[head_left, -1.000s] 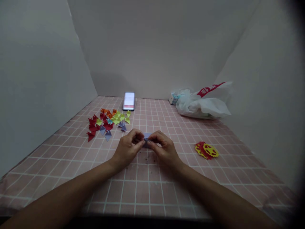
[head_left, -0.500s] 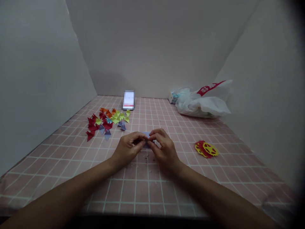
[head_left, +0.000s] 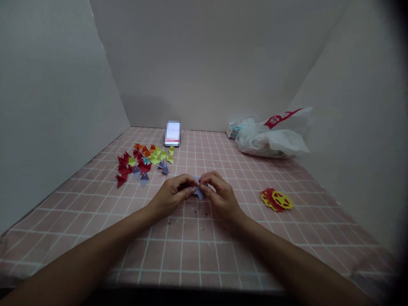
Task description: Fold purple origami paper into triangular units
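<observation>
A small piece of lavender paper (head_left: 199, 194) is pinched between both hands at the middle of the table. My left hand (head_left: 174, 192) is closed, its thumb and fingers gripping the left side of the paper. From the right, my right hand (head_left: 221, 194) pinches the other side with thumb and forefinger. Part of the paper hides behind the fingers, so its full shape does not show. Tiny dark and pale crumbs lie on the cloth just below the hands. Several folded paper pieces (head_left: 145, 166) in red, orange, yellow, blue and lavender lie to the left.
A pink checked cloth (head_left: 191, 263) covers the table. Upright at the back stands a phone (head_left: 172, 134) with a lit, blurred screen. A white plastic bag (head_left: 270, 142) and a small box (head_left: 231, 131) are back right. Red and yellow cut-out discs (head_left: 276, 200) lie at right.
The lavender paper has turned and looks narrower, with a folded point now showing below the fingers. Both hands have shifted only slightly and keep their pinch.
</observation>
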The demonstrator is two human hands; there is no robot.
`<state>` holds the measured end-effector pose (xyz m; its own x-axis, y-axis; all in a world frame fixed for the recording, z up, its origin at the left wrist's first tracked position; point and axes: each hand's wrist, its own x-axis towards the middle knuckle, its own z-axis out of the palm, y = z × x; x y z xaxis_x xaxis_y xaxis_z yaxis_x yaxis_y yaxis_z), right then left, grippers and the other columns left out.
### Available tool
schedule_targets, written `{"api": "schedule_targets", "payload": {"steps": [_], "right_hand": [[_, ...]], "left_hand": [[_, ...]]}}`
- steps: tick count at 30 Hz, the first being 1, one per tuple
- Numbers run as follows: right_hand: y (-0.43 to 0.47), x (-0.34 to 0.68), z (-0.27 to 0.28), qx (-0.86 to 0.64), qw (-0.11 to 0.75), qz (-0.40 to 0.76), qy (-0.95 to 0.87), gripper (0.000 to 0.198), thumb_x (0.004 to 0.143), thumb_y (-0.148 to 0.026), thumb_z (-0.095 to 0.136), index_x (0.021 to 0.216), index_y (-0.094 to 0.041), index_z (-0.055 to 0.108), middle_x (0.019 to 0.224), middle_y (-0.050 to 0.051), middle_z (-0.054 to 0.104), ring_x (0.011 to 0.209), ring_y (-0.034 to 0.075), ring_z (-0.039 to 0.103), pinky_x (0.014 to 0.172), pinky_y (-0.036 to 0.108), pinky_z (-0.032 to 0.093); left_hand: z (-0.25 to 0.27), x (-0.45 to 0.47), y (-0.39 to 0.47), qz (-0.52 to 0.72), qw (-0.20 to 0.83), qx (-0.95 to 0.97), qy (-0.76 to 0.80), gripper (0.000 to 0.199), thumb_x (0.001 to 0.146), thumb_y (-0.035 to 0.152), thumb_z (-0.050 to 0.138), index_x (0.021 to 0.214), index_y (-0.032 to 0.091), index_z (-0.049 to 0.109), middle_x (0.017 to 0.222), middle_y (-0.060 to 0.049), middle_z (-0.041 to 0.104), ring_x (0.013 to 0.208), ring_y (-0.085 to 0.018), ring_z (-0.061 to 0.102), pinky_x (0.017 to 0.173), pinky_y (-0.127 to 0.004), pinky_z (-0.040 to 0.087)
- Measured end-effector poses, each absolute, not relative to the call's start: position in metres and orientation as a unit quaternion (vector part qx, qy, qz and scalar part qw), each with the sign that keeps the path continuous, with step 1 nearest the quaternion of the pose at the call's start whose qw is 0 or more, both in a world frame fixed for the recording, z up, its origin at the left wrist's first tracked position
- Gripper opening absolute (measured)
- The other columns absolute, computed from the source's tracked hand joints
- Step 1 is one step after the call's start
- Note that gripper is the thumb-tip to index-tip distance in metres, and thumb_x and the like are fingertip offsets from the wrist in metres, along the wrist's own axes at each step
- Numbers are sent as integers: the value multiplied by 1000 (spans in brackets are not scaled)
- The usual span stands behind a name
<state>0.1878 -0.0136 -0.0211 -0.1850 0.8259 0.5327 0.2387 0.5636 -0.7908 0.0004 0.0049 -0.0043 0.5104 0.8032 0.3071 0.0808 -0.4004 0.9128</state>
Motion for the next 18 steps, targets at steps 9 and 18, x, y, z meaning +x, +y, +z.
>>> {"api": "schedule_targets", "payload": {"steps": [9, 18], "right_hand": [[-14, 186, -22, -374, 516, 347, -688, 11, 92, -28, 57, 83, -22, 57, 90, 4, 57, 87, 19, 55, 80, 34, 44], [-22, 181, -16, -384, 495, 427, -652, 16, 92, -33, 54, 82, -22, 49, 77, 0, 49, 69, 15, 47, 62, 27, 41]], "left_hand": [[-2, -1, 4, 404, 372, 783, 294, 5, 88, 16, 59, 86, 17, 64, 81, -1, 59, 76, -14, 56, 72, -28, 46], [2, 0, -3, 405, 398, 769, 295, 8, 90, 17, 54, 85, 17, 60, 79, 1, 54, 67, -11, 53, 64, -25, 45]]}}
